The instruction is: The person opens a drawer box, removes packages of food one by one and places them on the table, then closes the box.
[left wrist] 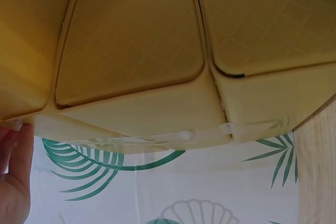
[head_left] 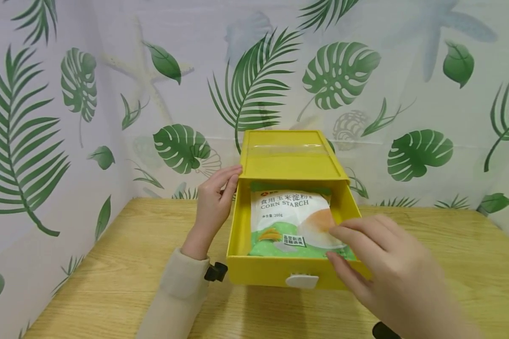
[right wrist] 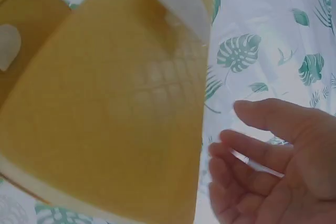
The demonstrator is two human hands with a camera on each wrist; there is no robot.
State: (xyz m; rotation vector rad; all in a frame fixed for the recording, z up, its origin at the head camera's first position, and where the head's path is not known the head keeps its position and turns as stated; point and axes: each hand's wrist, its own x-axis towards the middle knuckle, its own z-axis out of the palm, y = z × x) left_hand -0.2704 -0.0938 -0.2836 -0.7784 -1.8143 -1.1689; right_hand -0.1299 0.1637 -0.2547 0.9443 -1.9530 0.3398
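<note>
A yellow drawer [head_left: 271, 273] with a white pull [head_left: 302, 281] stands pulled out of a yellow cabinet [head_left: 284, 170]. Inside it lies a white and green bag of corn starch [head_left: 286, 214]. My left hand [head_left: 214, 202] rests against the cabinet's left side near its top edge, and its fingertips touch the yellow edge in the left wrist view. Over the drawer's front right corner is my right hand [head_left: 390, 263], with thumb and index finger apart near the bag's right side. Nothing is held in this hand [right wrist: 262, 166] in the right wrist view.
The cabinet stands on a wood-grain table [head_left: 110, 282]. Behind it hangs a white cloth [head_left: 280, 113] printed with green leaves. Other yellow drawer fronts [left wrist: 131, 40] show up close in the left wrist view.
</note>
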